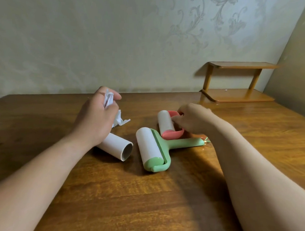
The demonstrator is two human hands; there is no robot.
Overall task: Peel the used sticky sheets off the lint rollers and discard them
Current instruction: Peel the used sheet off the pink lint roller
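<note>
While between hands (94,116) (194,121) — green roller (151,147)

straight ahead of you a pale cream wall (81,43) rises behind the tabletop (128,201), plain on your left and carrying a faint grey scroll pattern (203,22) toward your upper right. the tabletop is glossy brown wood with a strong grain, and light gleams on it at your right. at its far right corner a small two-tier wooden shelf (240,65) stands against the wall, just beside a darker side wall (297,68).
</note>
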